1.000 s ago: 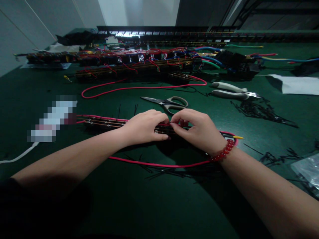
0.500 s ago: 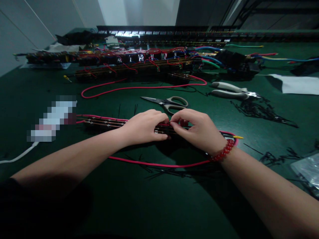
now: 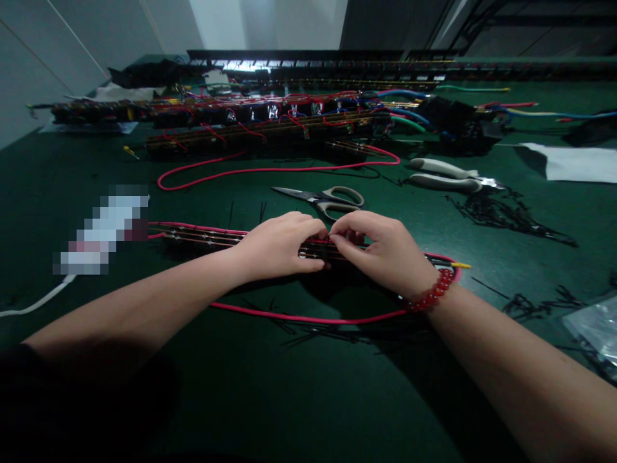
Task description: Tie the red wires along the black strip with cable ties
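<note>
A long, narrow bundle of brass-coloured rods [image 3: 202, 238] with a red cable [image 3: 308, 319] along it lies across the table in front of me. My left hand [image 3: 284, 244] is closed around its middle, fingers over the far side and thumb on the near side. Close by on the right, my right hand [image 3: 378, 247] pinches a tiny dark piece at the red cable, apparently a black cable tie; the fingers hide most of it. Thin black tails stand up behind the bundle, left of my hands. The cable loops round the right end, beside a yellow tip [image 3: 461, 265].
Scissors [image 3: 332, 200] lie just beyond my hands, with grey-handled cutting pliers [image 3: 448, 175] farther right. Black tie scraps [image 3: 515, 218] are scattered about. A white power strip [image 3: 108, 225], partly pixelated, is at left. Wired assemblies [image 3: 260, 116] line the back; a clear bag [image 3: 598, 328] sits at right.
Hardly anything differs. Both hands keep their place and grip on the bundle, with only a very slight shift at the fingertips.
</note>
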A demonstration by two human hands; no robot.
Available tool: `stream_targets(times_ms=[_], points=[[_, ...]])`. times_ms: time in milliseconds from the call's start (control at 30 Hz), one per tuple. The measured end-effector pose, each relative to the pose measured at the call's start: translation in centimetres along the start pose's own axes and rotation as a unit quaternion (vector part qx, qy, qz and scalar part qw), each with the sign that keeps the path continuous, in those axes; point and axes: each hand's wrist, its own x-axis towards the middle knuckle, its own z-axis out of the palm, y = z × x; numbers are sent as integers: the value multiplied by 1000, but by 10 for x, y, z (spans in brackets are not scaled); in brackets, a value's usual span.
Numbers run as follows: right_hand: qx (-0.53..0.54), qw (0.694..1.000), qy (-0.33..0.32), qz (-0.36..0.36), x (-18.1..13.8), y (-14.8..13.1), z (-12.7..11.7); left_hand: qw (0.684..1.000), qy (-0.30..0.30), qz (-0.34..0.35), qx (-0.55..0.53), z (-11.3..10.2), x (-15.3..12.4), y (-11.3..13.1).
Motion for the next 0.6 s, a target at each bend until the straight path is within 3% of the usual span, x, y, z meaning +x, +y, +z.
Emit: stream_targets(times_ms=[233, 600], points=[[5, 1000, 3, -3, 0, 1, 1, 1000, 5, 6, -20, -1, 0, 0], [16, 1000, -4, -8, 0, 1, 0, 992, 65, 8, -104, -4, -1, 3]])
